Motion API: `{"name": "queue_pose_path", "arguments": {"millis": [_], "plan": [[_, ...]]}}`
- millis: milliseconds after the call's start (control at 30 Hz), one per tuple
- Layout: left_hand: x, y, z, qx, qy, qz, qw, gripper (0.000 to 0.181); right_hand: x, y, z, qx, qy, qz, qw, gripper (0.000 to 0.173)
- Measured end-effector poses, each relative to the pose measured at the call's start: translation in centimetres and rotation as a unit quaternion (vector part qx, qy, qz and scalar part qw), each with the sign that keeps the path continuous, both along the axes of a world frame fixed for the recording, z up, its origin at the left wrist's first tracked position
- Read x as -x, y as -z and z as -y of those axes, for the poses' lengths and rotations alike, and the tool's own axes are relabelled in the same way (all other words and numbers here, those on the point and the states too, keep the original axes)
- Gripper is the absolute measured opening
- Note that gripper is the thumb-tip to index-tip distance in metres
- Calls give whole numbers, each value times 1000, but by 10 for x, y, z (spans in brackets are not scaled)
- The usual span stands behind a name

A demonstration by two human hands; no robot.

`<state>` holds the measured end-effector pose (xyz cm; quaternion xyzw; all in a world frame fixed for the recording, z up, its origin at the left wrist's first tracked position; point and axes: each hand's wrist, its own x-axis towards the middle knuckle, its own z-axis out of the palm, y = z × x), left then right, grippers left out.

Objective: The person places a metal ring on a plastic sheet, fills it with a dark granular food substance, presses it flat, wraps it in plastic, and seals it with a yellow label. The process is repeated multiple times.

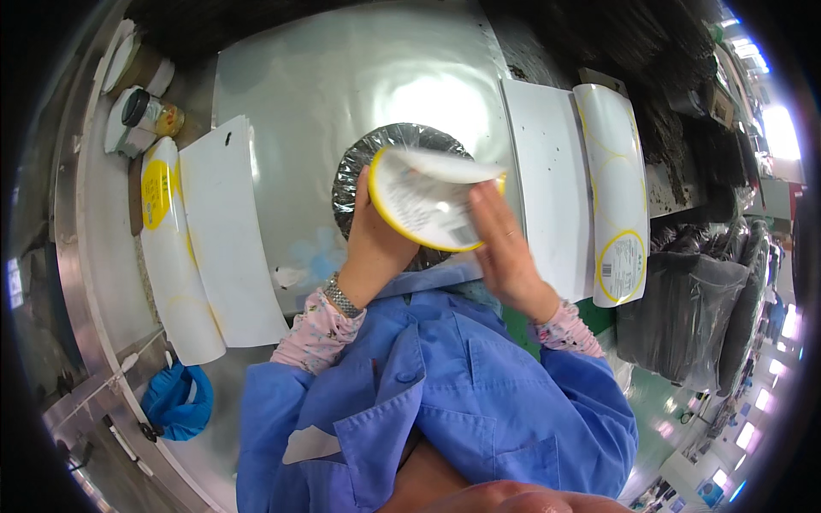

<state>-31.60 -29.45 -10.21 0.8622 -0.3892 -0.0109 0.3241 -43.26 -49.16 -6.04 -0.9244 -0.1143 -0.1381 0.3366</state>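
Observation:
A round disc of dark material in clear plastic wrap (354, 168) lies on the metal work surface in front of my body. Above it, a round white label with a yellow rim (423, 205) is partly curled over at its top edge and bears print. My left hand (378, 247) is at the left side of the wrapped disc, its thumb up beside the label's left edge; its fingers are hidden beneath the label. The fingers of my right hand (507, 250) hold the label's right edge, slightly blurred.
Backing sheets with a roll of yellow labels (183, 269) lie at the left, near a lidded jar (154, 115). On the right are white sheets (551, 192) and another label roll (612, 192). Dark plastic bags (680, 314) stand beyond; a blue cloth item (177, 401) sits lower left.

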Motion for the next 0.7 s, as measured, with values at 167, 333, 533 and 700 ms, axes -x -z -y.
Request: {"name": "queue_pose_path", "arguments": {"millis": [167, 333, 533, 700], "plan": [[2, 8, 1, 11, -12, 104, 994, 49, -7, 17, -18, 48, -23, -30, 998, 80], [13, 29, -11, 4, -21, -20, 1000, 49, -10, 20, -21, 65, -25, -40, 997, 78], [9, 20, -9, 45, -11, -50, 998, 48, -12, 18, -24, 92, -24, -65, 993, 78], [5, 7, -2, 102, -36, -121, 987, 55, -10, 10, -29, 134, -15, -94, 986, 76]]}}
